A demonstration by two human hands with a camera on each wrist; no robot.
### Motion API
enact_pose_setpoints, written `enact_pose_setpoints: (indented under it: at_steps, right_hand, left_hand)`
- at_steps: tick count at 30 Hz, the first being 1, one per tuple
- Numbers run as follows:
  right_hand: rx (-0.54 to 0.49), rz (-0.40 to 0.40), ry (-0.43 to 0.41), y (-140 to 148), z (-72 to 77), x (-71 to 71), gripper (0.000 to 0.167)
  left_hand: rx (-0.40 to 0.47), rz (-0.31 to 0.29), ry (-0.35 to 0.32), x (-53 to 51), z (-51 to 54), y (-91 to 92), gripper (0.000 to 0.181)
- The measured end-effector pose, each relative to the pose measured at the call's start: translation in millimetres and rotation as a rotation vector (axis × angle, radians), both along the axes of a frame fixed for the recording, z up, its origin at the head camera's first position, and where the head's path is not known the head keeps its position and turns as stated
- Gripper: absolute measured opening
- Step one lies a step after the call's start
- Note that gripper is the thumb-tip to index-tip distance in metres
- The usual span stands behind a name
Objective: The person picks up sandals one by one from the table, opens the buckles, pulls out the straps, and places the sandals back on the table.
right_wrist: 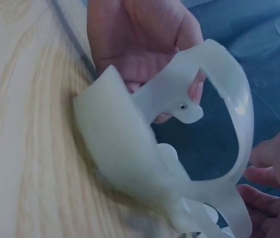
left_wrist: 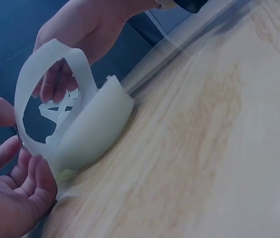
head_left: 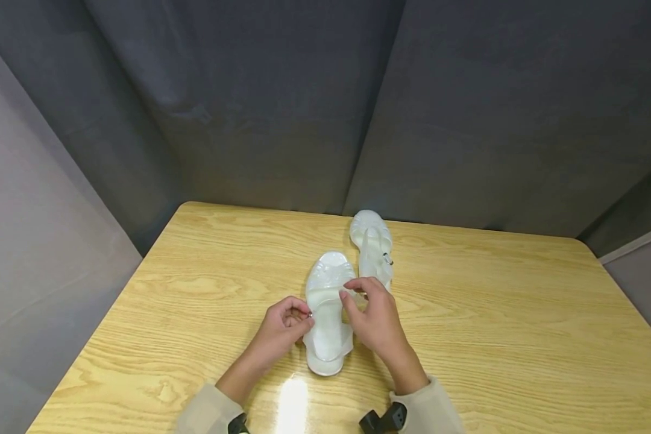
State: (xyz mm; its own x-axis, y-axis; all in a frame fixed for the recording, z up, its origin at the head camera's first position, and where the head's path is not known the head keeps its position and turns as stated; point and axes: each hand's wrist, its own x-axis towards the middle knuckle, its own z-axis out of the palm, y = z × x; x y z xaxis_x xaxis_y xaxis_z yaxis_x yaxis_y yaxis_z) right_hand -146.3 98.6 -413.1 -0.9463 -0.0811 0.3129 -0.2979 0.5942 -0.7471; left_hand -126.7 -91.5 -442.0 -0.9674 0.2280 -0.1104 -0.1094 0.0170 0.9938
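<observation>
The near sandal (head_left: 327, 337) is lying sole-down on the counter (head_left: 195, 289), its toe pointing far. The left hand (head_left: 284, 324) is pinching its strap (left_wrist: 36, 67) beside a small metal fitting (head_left: 310, 314). The right hand (head_left: 377, 313) is hovering over its right side, thumb and fingers apart; whether it is touching is unclear. The strap is looking pliable, so working it well is probably calling for a light pinch near the fitting while the right hand is steadying the sole. No container is showing; a matching sandal (head_left: 366, 223) is resting farther right.

left sleeve (head_left: 206, 413): beige | right sleeve (head_left: 431, 411): beige | wrist cameras (head_left: 395, 416): black, one each arm
</observation>
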Motion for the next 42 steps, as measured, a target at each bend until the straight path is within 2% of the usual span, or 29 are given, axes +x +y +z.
enact_pose_setpoints:
  at_steps: [4, 12, 16, 23, 28, 32, 35, 42]
  right_hand:
    - [0.102, -0.021, -0.043, 2.3, 0.8, 1.4, 0.019]
    - [0.308, -0.062, -0.117, 10.9, 8.9, 5.0, 0.036]
    - [0.35, -0.056, -0.185, 17.4, 12.3, 3.9, 0.041]
    - [0.351, -0.001, -0.44, 27.4, 13.7, -0.7, 0.059]
    - [0.327, 0.042, -0.533, 31.7, 14.1, -0.7, 0.067]
    - [0.192, 0.14, -0.578, 27.5, 12.1, 1.5, 0.07]
    - [0.118, 0.196, -0.579, 20.1, 8.5, 2.8, 0.074]
    - [0.115, 0.236, -0.544, 8.7, 4.0, 4.8, 0.074]
  left_hand:
    - [0.0, 0.006, -0.004, 0.2, -0.5, 0.2, 0.024]
    - [-0.072, -0.012, -0.047, 3.5, -0.9, -1.6, 0.031]
    - [-0.094, -0.02, -0.068, 4.2, -1.1, -2.8, 0.034]
    - [-0.11, -0.002, -0.11, 4.9, -3.0, -2.7, 0.037]
    - [-0.11, 0.007, -0.114, 5.3, -5.3, -1.6, 0.037]
    - [-0.109, 0.004, -0.11, 5.5, -6.6, -2.0, 0.036]
    - [-0.104, 0.007, -0.115, 5.5, -6.7, -2.3, 0.036]
    - [-0.112, -0.008, -0.092, 6.1, -4.3, -3.1, 0.036]
